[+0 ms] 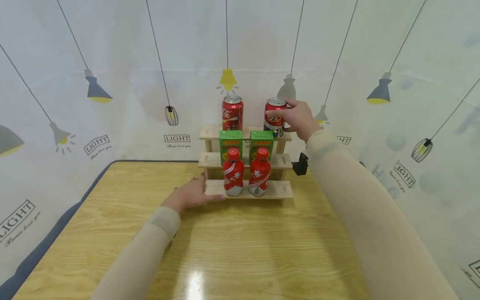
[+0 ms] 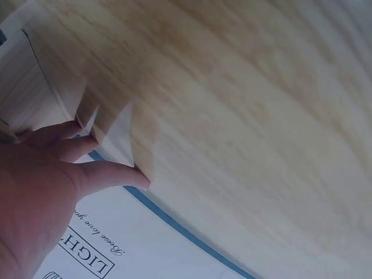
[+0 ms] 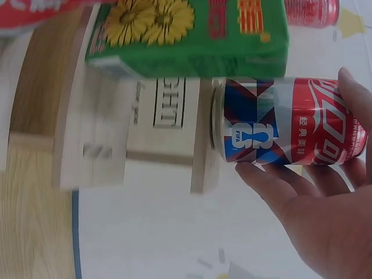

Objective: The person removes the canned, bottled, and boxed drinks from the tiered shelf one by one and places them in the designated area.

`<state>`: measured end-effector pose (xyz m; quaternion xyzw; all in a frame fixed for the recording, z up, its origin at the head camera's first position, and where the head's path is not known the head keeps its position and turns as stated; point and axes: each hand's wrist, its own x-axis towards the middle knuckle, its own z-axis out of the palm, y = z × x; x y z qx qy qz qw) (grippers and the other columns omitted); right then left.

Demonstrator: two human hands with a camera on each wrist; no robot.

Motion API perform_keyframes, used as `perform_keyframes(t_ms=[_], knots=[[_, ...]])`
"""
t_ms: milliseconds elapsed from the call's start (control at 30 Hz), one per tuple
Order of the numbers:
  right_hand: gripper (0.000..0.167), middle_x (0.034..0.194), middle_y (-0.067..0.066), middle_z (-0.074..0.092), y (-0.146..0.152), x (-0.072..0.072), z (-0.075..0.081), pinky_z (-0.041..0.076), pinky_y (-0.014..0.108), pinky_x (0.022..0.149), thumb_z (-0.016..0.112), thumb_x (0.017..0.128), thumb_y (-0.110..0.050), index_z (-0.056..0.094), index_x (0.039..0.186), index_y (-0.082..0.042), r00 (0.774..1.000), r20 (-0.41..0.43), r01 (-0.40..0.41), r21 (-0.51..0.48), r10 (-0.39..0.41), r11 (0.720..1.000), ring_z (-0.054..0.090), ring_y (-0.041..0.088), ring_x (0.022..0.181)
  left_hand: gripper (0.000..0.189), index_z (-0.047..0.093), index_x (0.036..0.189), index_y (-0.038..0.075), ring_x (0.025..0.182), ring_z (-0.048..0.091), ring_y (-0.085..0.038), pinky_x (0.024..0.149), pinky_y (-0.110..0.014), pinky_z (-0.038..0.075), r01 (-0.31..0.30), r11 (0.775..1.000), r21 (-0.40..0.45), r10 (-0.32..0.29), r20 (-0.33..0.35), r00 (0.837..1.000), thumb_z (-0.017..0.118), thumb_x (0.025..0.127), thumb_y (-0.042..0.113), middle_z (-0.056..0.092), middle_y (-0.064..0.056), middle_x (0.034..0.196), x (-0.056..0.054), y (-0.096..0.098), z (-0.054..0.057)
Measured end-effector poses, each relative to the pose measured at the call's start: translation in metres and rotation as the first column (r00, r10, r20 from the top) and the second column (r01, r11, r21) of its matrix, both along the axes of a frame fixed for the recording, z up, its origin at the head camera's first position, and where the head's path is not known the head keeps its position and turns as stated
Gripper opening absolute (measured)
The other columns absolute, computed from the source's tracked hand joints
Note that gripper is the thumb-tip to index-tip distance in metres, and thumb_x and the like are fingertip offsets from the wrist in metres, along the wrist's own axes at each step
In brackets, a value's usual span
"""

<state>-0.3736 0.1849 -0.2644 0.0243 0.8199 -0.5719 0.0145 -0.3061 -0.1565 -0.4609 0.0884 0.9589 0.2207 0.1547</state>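
Observation:
My right hand (image 1: pixel 300 118) grips a red soda can (image 3: pixel 290 119), fingers and thumb around its side. Upright, this can is at the right of the top step of a small three-step wooden display rack (image 1: pixel 281 189); its base meets the step. Down at the rack's left side, my left hand (image 1: pixel 191 193) holds the end of the bottom step, thumb along the front edge. Another red can (image 1: pixel 232 113) stands on the top step's left. Two green drink cartons (image 1: pixel 230 139) occupy the middle step, and two red bottles (image 1: pixel 233 175) the bottom one.
The rack stands near the back of a wood-grain table (image 1: pixel 240 246). Behind it hangs a pale cloth backdrop (image 1: pixel 131 100) printed with lamps. A small black object (image 1: pixel 301 164) shows beside the right forearm, right of the rack.

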Motion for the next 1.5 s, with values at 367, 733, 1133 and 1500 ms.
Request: perform_keyframes(t_ms=[367,733,1133,1500], knots=[[0.078,0.168,0.011,0.046,0.042,0.008,0.004,0.052,0.056,0.117,0.08,0.095,-0.039,0.044,0.164,-0.029,0.997,0.002,0.073,0.006,-0.073,0.997,0.05,0.032,0.152,0.143,0.014,0.172,0.014,0.16,0.032,-0.046,0.119,-0.088,0.016,0.011,1.0,0.005,-0.011,0.002,1.0,0.055,0.068,0.104,0.038,-0.018,0.172,0.001,-0.003,0.004],[0.083,0.172,0.011,0.039,0.087,0.01,-0.011,0.051,0.057,0.117,0.078,0.096,-0.043,0.038,0.167,-0.027,0.982,-0.025,0.189,0.016,-0.189,0.982,0.043,0.033,0.156,0.145,0.014,0.171,0.01,0.157,0.037,-0.045,0.122,-0.081,0.026,0.043,0.998,0.041,-0.044,0.005,0.999,0.069,0.068,0.096,0.037,-0.022,0.171,0.001,-0.002,0.004],[0.08,0.172,0.013,0.039,0.112,0.015,-0.044,0.05,0.054,0.118,0.077,0.097,-0.045,0.041,0.166,-0.025,0.973,-0.017,0.229,-0.008,-0.229,0.973,0.043,0.034,0.155,0.15,0.011,0.172,0.009,0.16,0.032,-0.046,0.12,-0.085,0.021,0.026,0.999,-0.022,-0.026,0.01,1.0,0.058,0.066,0.104,0.03,-0.022,0.174,0.0,-0.001,0.003],[0.084,0.173,0.012,0.037,0.13,0.017,-0.088,0.049,0.056,0.119,0.078,0.096,-0.048,0.038,0.167,-0.028,0.973,0.002,0.231,-0.035,-0.231,0.972,0.04,0.035,0.157,0.148,0.011,0.172,0.012,0.161,0.031,-0.045,0.122,-0.082,0.023,0.015,1.0,0.013,-0.016,0.017,1.0,0.062,0.066,0.102,0.032,-0.021,0.174,0.001,-0.001,0.005]])
